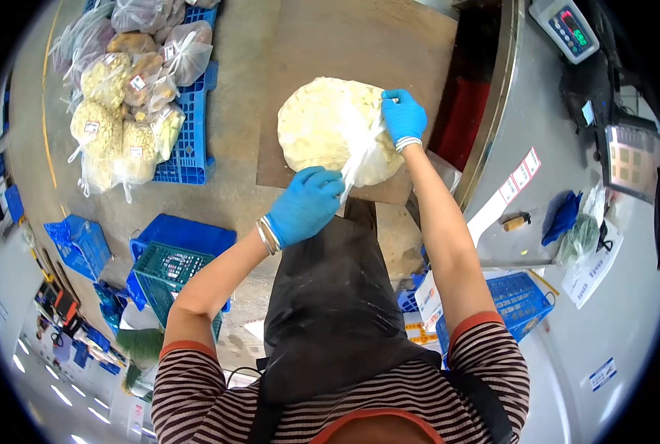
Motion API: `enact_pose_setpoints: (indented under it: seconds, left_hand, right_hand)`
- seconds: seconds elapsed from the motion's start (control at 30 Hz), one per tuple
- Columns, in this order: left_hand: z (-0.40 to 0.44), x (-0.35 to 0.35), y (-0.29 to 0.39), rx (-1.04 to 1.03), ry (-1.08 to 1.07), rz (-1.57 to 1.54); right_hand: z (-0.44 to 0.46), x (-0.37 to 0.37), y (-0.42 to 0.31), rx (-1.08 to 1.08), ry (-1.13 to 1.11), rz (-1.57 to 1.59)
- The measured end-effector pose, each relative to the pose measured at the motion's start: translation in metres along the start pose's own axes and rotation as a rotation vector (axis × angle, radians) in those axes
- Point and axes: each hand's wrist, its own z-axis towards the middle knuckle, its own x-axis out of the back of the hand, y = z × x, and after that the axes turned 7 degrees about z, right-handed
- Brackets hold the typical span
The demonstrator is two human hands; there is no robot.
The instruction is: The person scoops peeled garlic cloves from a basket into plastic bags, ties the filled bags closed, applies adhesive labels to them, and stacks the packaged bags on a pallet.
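A clear plastic bag (322,122) packed with pale yellow chopped pieces lies on a brown board (293,44) in front of me. Its top is gathered into a twisted whitish neck. My left hand (308,205), in a blue glove, is closed around the loose end of that neck at the bag's near side. At the bag's right edge, my right hand (404,118), gloved in blue too, has its fingers closed on the plastic film. The exact grip of the right fingertips is partly hidden.
Several filled, labelled bags (104,122) are piled on a blue pallet (189,140) at upper left. Blue and green crates (171,263) stand at lower left. On the right, a grey table (493,159) bears a digital scale (567,29), a label strip (519,177) and a printer-like device (630,155).
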Motion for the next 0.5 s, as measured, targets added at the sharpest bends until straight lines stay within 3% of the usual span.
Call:
enact_pose_setpoints:
  seconds: [0.03, 0.13, 0.23, 0.27, 0.4, 0.47, 0.5]
  left_hand:
    - [0.007, 0.001, -0.001, -0.044, -0.019, -0.043]
    - [0.021, 0.006, -0.009, 0.134, -0.298, -0.193]
    - [0.009, -0.045, -0.037, 0.504, -0.309, -0.003]
    - [0.017, -0.041, -0.045, 0.534, -0.367, 0.018]
    - [0.033, -0.024, -0.054, 0.234, -0.099, 0.119]
    - [0.018, -0.029, -0.029, 0.098, -0.147, -0.026]
    - [0.007, -0.029, -0.015, 0.027, -0.179, -0.099]
  right_hand:
    - [0.0, 0.002, 0.004, 0.005, 0.001, 0.047]
    - [-0.002, 0.004, 0.015, 0.04, 0.025, 0.228]
    - [-0.013, 0.013, 0.001, -0.012, -0.09, 0.457]
    - [-0.019, 0.017, -0.006, 0.023, -0.077, 0.481]
    - [-0.035, 0.032, -0.032, 0.086, -0.007, 0.396]
    - [-0.011, 0.02, -0.011, 0.178, 0.126, 0.318]
    - [0.007, 0.009, 0.004, 0.151, 0.07, 0.205]
